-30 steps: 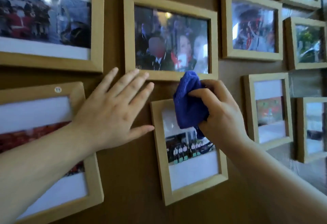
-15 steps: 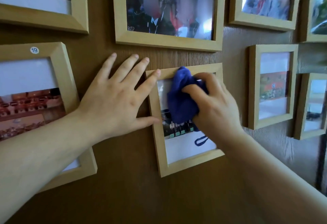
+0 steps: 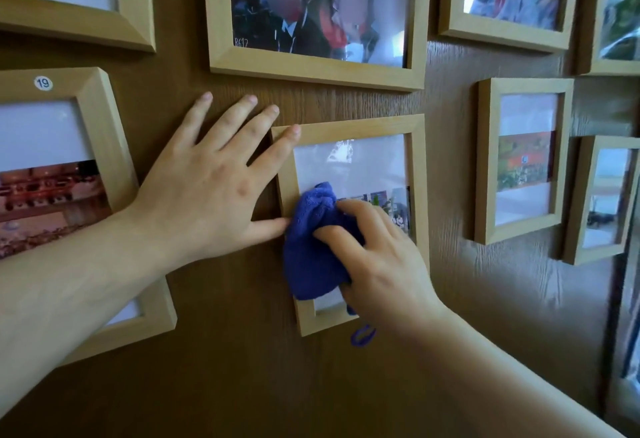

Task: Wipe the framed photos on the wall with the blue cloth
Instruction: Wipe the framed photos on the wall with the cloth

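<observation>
Head: eight frames, one blue cloth (image 3: pixel 313 247).

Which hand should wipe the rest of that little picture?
The right hand. It already grips the blue cloth against the small frame. The left hand lies flat on the wall, steadying the frame's edge.

Illumination moderate and warm, adequate for inspection. A lamp reflection glares at 12 o'clock in the glass of the large top frame (image 3: pixel 313 67). Pale daylight sheen washes the glass of the frames at 2 and 3 o'clock, suggesting a light source on that side. The left hand (image 3: pixel 207 191) casts a soft shadow on the wooden wall (image 3: pixel 221 368) beneath it. Wide-angle bowing is evident at 9 and 3 o'clock edges. Slight blur throughout; the far right edge is softest.
</observation>
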{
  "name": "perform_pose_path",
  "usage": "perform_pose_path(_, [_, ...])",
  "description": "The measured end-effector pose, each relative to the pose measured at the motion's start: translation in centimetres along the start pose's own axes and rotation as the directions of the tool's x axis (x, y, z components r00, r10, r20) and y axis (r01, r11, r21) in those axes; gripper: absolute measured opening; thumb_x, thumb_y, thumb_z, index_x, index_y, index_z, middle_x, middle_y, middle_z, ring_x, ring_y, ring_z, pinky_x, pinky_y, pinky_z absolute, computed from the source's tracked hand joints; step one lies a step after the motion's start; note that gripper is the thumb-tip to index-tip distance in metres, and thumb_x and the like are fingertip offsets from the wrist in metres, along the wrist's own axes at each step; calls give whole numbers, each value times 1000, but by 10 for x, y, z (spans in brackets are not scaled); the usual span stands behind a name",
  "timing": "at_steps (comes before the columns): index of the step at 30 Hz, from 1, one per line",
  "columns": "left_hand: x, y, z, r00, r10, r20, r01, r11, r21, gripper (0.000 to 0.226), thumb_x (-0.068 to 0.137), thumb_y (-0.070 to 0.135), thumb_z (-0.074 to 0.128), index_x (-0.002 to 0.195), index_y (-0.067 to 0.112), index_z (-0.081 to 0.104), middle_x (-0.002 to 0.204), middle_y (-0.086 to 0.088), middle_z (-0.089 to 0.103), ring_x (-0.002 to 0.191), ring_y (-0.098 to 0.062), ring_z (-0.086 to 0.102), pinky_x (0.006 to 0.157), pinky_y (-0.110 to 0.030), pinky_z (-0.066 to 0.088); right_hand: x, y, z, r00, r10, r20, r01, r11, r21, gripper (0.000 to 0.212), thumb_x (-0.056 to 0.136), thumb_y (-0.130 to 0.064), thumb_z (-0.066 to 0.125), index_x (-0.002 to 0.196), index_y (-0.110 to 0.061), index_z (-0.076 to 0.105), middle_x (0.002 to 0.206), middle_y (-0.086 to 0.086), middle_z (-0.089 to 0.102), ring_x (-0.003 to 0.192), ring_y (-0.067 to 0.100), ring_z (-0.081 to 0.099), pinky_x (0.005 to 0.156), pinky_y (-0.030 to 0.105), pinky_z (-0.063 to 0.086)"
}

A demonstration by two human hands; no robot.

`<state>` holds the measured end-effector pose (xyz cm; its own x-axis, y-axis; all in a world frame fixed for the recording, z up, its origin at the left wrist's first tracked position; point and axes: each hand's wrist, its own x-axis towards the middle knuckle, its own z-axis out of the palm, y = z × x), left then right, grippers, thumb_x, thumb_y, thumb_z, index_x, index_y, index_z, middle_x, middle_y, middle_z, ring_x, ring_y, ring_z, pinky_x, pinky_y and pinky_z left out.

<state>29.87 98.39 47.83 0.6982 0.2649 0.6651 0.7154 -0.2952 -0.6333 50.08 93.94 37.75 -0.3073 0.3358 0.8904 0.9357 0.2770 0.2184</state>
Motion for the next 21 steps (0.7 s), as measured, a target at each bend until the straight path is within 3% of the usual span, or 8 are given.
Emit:
perform_pose_path(3, [1, 0, 0, 1000, -6, 0, 6, 1000, 0, 96, 78, 77, 34, 151, 15, 24, 154, -22, 33, 145, -38, 24, 115, -64, 18, 4, 18, -9, 1000, -10, 2, 10, 999, -53, 33, 76, -15, 53, 108, -9, 59, 117, 18, 55, 99, 29, 50, 68, 33, 45])
perform_pose_path(6, [0, 1, -1, 1000, -11, 3, 11, 1000, -1, 98, 78, 79, 33, 151, 15, 21, 155, -22, 32, 146, -38, 22, 115, -64, 17, 19, 43, -23, 995, 72, -65, -78, 992, -100, 37, 70, -16, 59, 106, -8, 58, 114, 16, 55, 96, 24, 44, 67, 26, 32])
perform_pose_path(11, [-1, 2, -1, 1000, -13, 4, 13, 1000, 1, 97, 79, 79, 32, 152, 16, 18, 156, -21, 30, 146, -37, 20, 116, -64, 16, 32, 64, -31, 972, 162, -171, -178, 981, -82, 33, 72, -13, 62, 104, -8, 57, 114, 15, 52, 98, 29, 47, 65, 27, 34])
perform_pose_path(15, [-1, 2, -1, 1000, -20, 3, 20, 1000, 6, 97, 79, 79, 31, 151, 16, 18, 156, -21, 30, 146, -37, 21, 116, -63, 17, 6, 40, -16, 990, 121, -74, -123, 992, -17, 41, 62, -6, 63, 103, -6, 60, 113, 16, 54, 97, 29, 49, 65, 27, 39])
perform_pose_path(21, [0, 2, 1, 1000, -8, -13, 8, 1000, 10, 97, 79, 79, 33, 151, 16, 21, 155, -21, 31, 146, -37, 22, 116, -63, 16, -52, -6, 8, 990, -25, 135, 22, 999, 23, 27, 76, -19, 47, 99, -12, 60, 109, 16, 60, 90, 33, 58, 64, 36, 50])
